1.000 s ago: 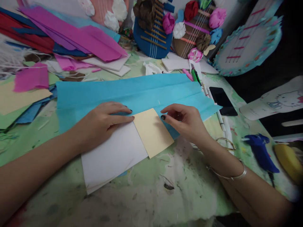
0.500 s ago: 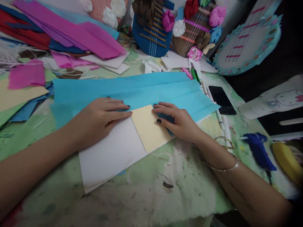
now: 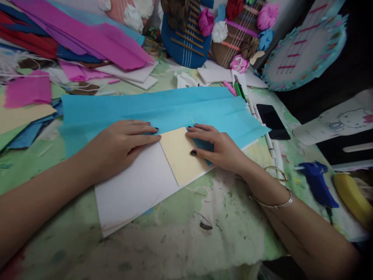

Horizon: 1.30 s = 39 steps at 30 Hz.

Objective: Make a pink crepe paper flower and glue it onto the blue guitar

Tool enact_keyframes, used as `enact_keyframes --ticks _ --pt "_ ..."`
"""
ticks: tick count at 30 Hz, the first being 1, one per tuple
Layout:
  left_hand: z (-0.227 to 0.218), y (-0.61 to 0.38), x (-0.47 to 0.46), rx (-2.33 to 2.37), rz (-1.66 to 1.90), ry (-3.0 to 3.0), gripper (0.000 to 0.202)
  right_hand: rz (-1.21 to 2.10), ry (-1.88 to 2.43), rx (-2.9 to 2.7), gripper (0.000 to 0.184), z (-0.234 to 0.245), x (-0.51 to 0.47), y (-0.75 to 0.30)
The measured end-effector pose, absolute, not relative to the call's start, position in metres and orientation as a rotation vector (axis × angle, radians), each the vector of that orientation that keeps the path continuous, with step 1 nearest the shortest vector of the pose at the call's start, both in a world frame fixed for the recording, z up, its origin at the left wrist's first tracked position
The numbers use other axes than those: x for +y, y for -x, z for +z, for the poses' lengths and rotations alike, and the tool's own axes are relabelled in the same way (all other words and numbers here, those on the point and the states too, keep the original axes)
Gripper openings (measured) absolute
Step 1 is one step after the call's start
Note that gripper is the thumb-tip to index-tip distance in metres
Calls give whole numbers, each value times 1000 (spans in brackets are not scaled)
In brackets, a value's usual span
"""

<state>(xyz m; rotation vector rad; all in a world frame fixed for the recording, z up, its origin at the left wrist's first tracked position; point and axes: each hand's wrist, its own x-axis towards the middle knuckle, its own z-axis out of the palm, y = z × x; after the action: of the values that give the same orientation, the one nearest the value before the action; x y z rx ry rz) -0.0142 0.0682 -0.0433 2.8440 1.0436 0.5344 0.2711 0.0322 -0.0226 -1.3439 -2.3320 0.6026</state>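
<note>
A cream piece of card (image 3: 180, 155) lies on a white board (image 3: 131, 194), with a wide sheet of blue paper (image 3: 145, 107) spread behind and partly under them. My left hand (image 3: 119, 146) rests flat, fingers stretched out to the right, its fingertips at the card's upper left corner. My right hand (image 3: 217, 147) lies over the card's right side, fingers apart and fingertips touching its edge. What sits beneath my right palm is hidden.
At the right are a phone (image 3: 273, 121), a blue glue gun (image 3: 318, 182), a yellow roll (image 3: 352, 198) and a white tumbler (image 3: 340, 118). Pink paper (image 3: 87, 35) is piled at the back left. Paper-decorated instrument models, one blue (image 3: 185, 46), stand along the back.
Both hands keep their places on the card and board. The whole view has shifted very slightly; nothing else visibly differs.
</note>
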Motion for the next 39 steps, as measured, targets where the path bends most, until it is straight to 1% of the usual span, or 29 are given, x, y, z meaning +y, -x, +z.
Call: enact_keyframes --ticks 4,12,21,27,39 --pt "-44 15 68 1039 535 -2828 39 598 1342 -2327 45 -23 32 -271" --pt "-45 15 72 979 707 -2772 35 580 1320 -2351 43 -22 32 -271" --pt "-43 17 68 895 605 -2842 37 424 1210 -2449 38 -23 29 -269" --pt "-42 20 68 871 562 -2891 37 397 1186 -2473 41 -21 27 -270" --pt "-40 18 67 841 628 -2893 35 436 1208 -2513 48 -16 26 -266"
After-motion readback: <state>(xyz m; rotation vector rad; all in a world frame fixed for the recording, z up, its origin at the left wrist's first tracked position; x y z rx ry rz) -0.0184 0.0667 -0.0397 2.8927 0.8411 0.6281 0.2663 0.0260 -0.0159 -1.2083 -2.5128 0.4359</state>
